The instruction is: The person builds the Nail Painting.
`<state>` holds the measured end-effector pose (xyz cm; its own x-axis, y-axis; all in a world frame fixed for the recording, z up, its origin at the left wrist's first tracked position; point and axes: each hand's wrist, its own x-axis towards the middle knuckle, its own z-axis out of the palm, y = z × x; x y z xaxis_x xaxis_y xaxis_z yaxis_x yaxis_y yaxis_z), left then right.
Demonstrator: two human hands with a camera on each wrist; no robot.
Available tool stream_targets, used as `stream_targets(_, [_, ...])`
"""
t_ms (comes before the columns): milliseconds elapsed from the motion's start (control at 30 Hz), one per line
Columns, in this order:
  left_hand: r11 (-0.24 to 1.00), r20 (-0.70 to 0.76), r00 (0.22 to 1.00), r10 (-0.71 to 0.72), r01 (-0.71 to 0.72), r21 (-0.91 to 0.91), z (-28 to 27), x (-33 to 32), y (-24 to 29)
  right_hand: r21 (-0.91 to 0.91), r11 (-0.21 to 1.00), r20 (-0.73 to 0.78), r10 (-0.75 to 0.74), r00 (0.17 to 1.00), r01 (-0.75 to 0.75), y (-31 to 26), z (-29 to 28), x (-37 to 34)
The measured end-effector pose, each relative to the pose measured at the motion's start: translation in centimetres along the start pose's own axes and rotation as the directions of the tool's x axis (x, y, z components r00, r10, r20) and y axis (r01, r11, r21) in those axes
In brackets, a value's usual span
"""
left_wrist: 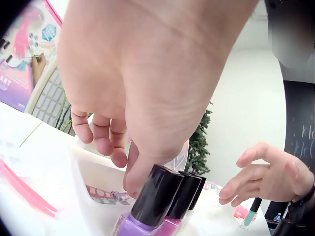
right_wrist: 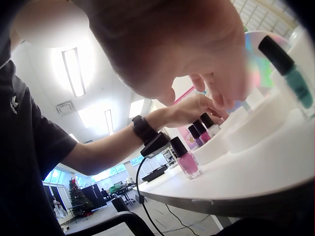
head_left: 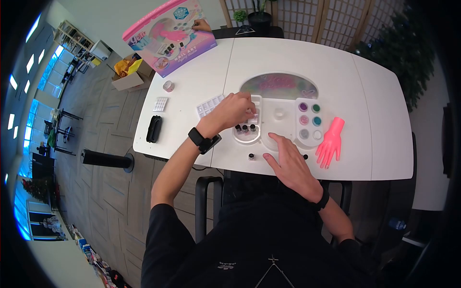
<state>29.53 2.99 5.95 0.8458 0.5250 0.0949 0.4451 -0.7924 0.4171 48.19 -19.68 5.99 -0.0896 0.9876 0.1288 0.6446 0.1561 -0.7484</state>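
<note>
The left hand [head_left: 234, 111] reaches down into a compartment of the white tray [head_left: 260, 102]; its thumb and fingers are bent near a small silvery item [left_wrist: 120, 196], and whether they pinch it is unclear. Just in front, several black-capped polish bottles [head_left: 245, 128] stand in the tray's rounded holder; purple [left_wrist: 135, 226] and pink [left_wrist: 168, 227] ones show in the left wrist view. The right hand [head_left: 292, 165] hovers over the tray's front with relaxed, spread fingers, holding nothing. Below it at the right is a teal bottle [right_wrist: 299, 86]; a pink bottle [right_wrist: 187, 163] stands near the table edge.
Right of the tray are coloured pots [head_left: 303, 120] and a pink model hand [head_left: 329, 144]. To the left lie a white grid tray [head_left: 209, 106], a black case [head_left: 153, 129], a small jar [head_left: 168, 86] and a sheet [head_left: 160, 104]. A large box [head_left: 173, 38] stands behind.
</note>
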Motion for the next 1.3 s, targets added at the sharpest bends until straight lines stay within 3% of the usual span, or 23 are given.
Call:
stream_targets(333, [0.995,0.004,0.996,-0.094,0.094,0.025,-0.1,-0.3,0.0,-0.062,0.997,-0.011,-0.041,0.999,0.040,0.2,0.6,-0.1])
stream_targets(433, [0.983,-0.013,0.995,-0.101,0.098,-0.156,-0.8,-1.2,0.0,-0.070,0.997,-0.014,-0.042,0.999,0.041,0.3,0.6,-0.1])
stream_targets(533, [0.988,0.038,0.999,-0.029,0.035,-0.148,-1.0,-1.7,-0.6,-0.073,0.996,-0.004,-0.041,0.999,0.041,0.1,0.7,-0.1])
stream_targets(733, [0.995,0.160,0.982,-0.099,0.103,-0.013,-1.0,-1.1,0.3,-0.082,0.996,0.034,-0.015,0.999,0.018,-0.1,0.4,0.0])
stream_targets(833, [0.999,0.096,0.995,-0.041,0.039,0.020,-1.2,-1.6,0.0,-0.089,0.996,0.044,-0.009,0.999,0.013,0.0,0.4,0.0])
stream_targets(933, [0.972,-0.033,0.988,-0.151,0.142,-0.189,-3.2,-3.4,-0.7,-0.091,0.996,0.032,-0.009,0.999,0.012,-0.2,0.4,0.1])
stream_targets(1067, [0.934,-0.053,0.938,-0.343,0.347,0.087,-3.6,-9.1,-1.8,-0.096,0.995,0.022,-0.016,1.000,0.018,-0.1,0.5,0.0])
stream_targets(1167, [0.904,-0.066,0.929,-0.364,0.370,0.213,-1.5,-13.2,-2.3,-0.098,0.995,0.034,-0.010,0.999,0.014,-0.2,0.3,0.1])
stream_targets(1300, [0.879,-0.128,0.905,-0.406,0.425,0.216,-0.1,-15.0,-1.4,-0.113,0.993,0.038,-0.012,0.999,0.016,-0.1,0.3,0.0])
